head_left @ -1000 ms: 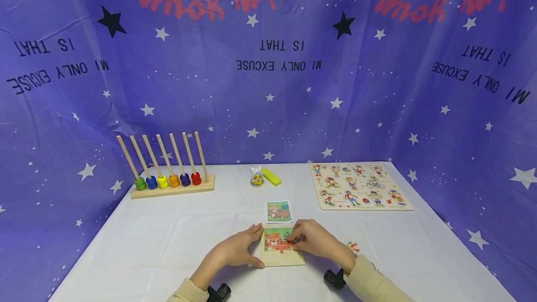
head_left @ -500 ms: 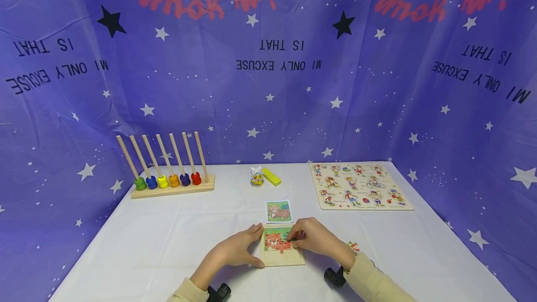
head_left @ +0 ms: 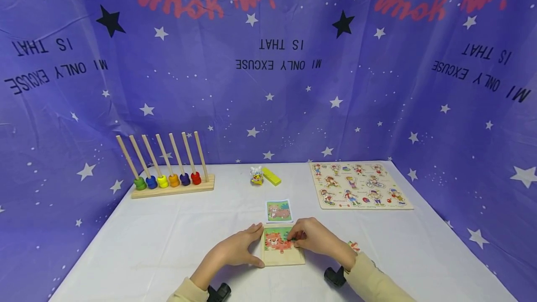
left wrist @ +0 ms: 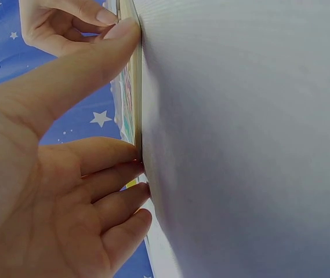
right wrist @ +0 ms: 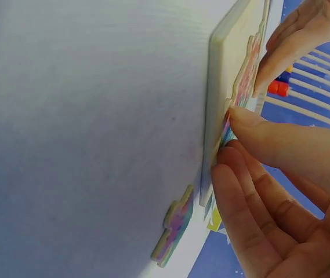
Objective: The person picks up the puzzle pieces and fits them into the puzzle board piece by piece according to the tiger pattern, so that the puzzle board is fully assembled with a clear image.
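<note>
In the head view a small wooden puzzle board (head_left: 283, 259) lies at the front middle, its upper part filled with a red tiger picture (head_left: 274, 241) on green. My left hand (head_left: 239, 248) rests at the board's left side, thumb by the near corner and fingers by the far one, fairly straight. Over the right part of the picture, my right hand (head_left: 316, 239) pinches a puzzle piece (right wrist: 227, 128) between thumb and fingertips, against the board; the fingers hide most of it. Another loose piece (right wrist: 175, 226) lies on the table beside the right wrist.
A picture card (head_left: 278, 211) lies just behind the board. Farther back are a small figurine (head_left: 257, 176) and a yellow block (head_left: 271, 176). A pegged bead rack (head_left: 173, 191) stands back left; a peg puzzle (head_left: 361, 188) lies back right. A starry curtain (head_left: 268, 106) surrounds the table.
The right hand's fingers have shifted very slightly at the piece on the board's right side. The left hand and the board have stayed in place.
</note>
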Tool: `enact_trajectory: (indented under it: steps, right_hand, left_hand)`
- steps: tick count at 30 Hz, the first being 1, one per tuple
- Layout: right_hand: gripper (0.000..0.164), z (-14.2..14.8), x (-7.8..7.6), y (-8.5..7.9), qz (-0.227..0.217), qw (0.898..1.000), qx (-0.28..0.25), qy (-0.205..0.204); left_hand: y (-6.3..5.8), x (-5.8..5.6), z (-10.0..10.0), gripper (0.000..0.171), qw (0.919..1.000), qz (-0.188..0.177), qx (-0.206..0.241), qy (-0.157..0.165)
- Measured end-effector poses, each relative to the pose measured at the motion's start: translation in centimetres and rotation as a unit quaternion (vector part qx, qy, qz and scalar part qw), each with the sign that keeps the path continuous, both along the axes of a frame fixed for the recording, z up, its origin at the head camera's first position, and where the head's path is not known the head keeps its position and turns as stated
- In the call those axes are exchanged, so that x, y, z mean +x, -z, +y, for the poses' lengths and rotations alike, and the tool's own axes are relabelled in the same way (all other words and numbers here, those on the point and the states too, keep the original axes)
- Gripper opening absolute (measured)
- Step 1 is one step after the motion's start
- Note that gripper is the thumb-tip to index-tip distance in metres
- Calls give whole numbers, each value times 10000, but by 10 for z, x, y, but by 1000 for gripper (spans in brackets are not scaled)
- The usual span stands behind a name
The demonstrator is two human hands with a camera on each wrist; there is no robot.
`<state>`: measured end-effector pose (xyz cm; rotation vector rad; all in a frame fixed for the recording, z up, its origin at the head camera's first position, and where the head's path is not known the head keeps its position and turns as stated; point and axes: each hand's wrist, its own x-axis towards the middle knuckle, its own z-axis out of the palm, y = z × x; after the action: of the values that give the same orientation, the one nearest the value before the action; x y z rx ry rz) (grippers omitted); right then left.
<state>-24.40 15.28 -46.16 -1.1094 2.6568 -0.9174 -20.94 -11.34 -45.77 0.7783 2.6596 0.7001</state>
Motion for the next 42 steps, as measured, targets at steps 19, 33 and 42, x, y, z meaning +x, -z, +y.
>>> enact_trajectory:
  steps: [19, 33, 42]
  right_hand:
    - [33, 43, 16, -10, 103, 9998, -103, 135]
    - [36, 81, 22, -13, 135, 9991, 82, 385]
    - [37, 109, 27, -14, 46, 9979, 70, 645]
  left_hand:
    - [-1, 1, 0, 94, 10000, -31, 43, 10]
    - [-4, 1, 0, 94, 10000, -24, 64, 59]
    - [-2, 0, 0, 94, 10000, -48, 34, 36]
